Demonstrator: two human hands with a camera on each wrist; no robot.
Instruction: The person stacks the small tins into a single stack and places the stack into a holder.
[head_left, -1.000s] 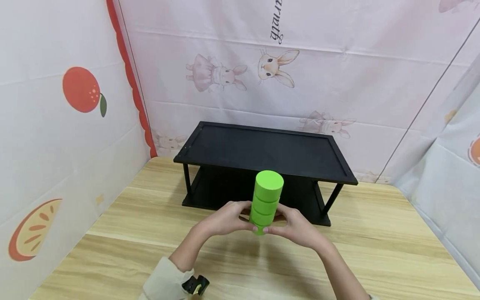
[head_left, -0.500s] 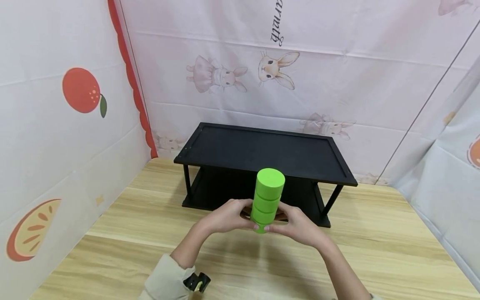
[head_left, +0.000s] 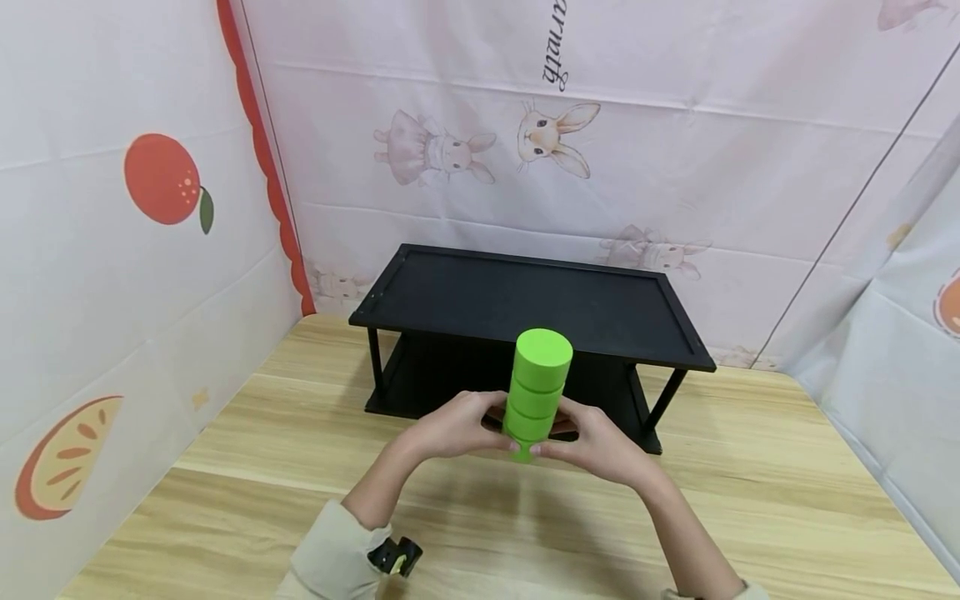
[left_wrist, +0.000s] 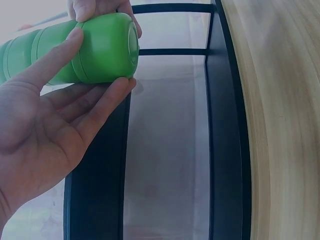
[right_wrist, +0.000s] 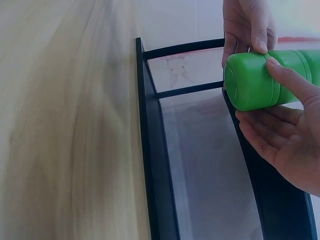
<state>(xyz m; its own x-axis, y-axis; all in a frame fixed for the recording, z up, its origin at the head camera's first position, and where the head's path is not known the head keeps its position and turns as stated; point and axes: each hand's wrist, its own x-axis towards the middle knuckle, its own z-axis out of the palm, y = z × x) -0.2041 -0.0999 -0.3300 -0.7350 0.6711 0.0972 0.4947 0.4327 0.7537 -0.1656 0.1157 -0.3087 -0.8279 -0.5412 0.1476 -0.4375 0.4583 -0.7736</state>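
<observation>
A bright green cylindrical bottle [head_left: 538, 379] with grooves around its body is held above the table in front of the black rack, tilted slightly in the head view. My left hand [head_left: 459, 425] grips its lower part from the left, and my right hand [head_left: 600, 440] grips it from the right. Both thumbs lie on the near side, while most fingers are behind it in the head view. The left wrist view shows the thumb across the bottle [left_wrist: 107, 50] and fingers under it. In the right wrist view, its rounded base [right_wrist: 242, 82] points away from the palms.
Behind the bottle stands a black two-tier rack [head_left: 525, 296] with thin posts and a lower shelf [head_left: 442, 375]. The wooden table [head_left: 262, 467] reaches the printed cloth walls [head_left: 450, 75] at the back and sides. A black band [head_left: 395, 557] is around the left wrist.
Both hands have raised the bottle a little, or moved it slightly away, shifting it up and right in the head view. The grip looks the same, and the rack stays put.
</observation>
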